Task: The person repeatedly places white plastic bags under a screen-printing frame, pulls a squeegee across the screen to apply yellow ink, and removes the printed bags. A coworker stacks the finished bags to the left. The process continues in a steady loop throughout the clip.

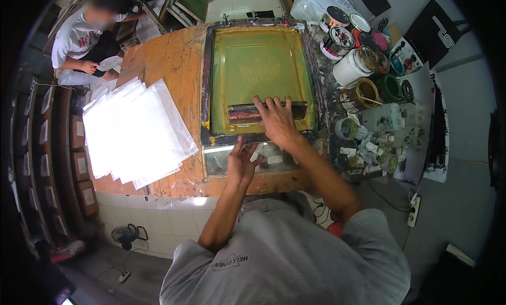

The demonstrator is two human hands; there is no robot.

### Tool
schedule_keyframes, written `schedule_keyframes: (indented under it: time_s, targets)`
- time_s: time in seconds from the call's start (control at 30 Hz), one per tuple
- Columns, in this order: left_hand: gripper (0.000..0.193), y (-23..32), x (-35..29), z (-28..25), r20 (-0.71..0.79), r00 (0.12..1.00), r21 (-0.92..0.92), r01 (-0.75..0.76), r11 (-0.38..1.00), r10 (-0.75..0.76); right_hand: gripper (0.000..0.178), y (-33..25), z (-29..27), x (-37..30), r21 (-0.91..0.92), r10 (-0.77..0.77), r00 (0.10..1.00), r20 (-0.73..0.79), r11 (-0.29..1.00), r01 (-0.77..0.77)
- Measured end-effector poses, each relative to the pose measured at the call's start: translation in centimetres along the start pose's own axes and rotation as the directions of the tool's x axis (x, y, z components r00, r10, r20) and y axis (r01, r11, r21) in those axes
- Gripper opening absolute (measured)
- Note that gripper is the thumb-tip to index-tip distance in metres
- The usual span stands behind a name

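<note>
1. Right hand (276, 120) has the scraper (242, 114): fingers spread over its top edge, closed on it near the middle. Probably held centrally so the pressure stays even (I can't see the thumb, so no idea how tight it is).
2. Scraper lies crosswise on the green mesh (263, 46), toward the near end, inside the frame (207, 83). It's a bit narrower than the mesh, I guess so it can slide without hitting the side rails.
3. Left hand (242, 162) is loose and open, fingers apart, no object visible in it. Its fingertips are right at the frame's front rail; can't tell if they're touching. My take is that spot is handy for steadying or lifting that edge.
4. Clamps (225, 19) sit along the far edge of the frame, likely to hold that side in place.
5. White sheets (137, 131) are fanned out on the left of the wooden table (168, 52), presumably so single ones are easy to pick up.
6. Paint cans (349, 102) crowd the right side, seemingly to keep the mess away from the sheets. One has a stick (371, 101) in it.
</note>
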State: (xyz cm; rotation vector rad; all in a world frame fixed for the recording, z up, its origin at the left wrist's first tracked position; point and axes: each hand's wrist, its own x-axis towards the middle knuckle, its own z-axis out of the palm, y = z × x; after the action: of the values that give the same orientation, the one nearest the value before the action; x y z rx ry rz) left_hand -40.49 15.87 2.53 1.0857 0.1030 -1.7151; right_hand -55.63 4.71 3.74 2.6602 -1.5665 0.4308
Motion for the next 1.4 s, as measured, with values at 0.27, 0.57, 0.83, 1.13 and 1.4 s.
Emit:
schedule_keyframes:
  time_s: [0.27,0.57,0.83,1.13,1.4]
  targets:
    - [0.080,-2.2,3.3,-1.8,-0.142,0.990,0.018,0.019,1.000,-0.016,0.075,1.1,1.0,0.2,0.182,0.048,0.959,0.280,0.978,-0.103]
    - [0.083,-1.7,2.9,-0.5,-0.226,0.974,0.036,0.022,0.999,-0.013,0.058,2.2,5.7,0.3,0.142,0.005,0.993,0.115,0.990,-0.021]
    - [0.052,-1.5,3.2,0.0,-0.391,0.918,-0.056,0.042,0.998,-0.060,0.083,11.0,10.5,15.0,0.099,0.012,0.994,0.104,0.995,-0.022]
    - [0.018,-1.5,2.7,-0.8,-0.340,0.940,-0.138,-0.016,0.990,-0.032,0.084,17.9,12.6,27.0,0.008,0.019,0.987,0.159,1.000,-0.021]
    - [0.019,-1.8,2.8,-2.7,-0.221,0.975,-0.171,-0.020,0.985,-0.019,0.067,19.3,8.5,25.4,0.311,0.100,0.995,-0.007,0.946,-0.093]
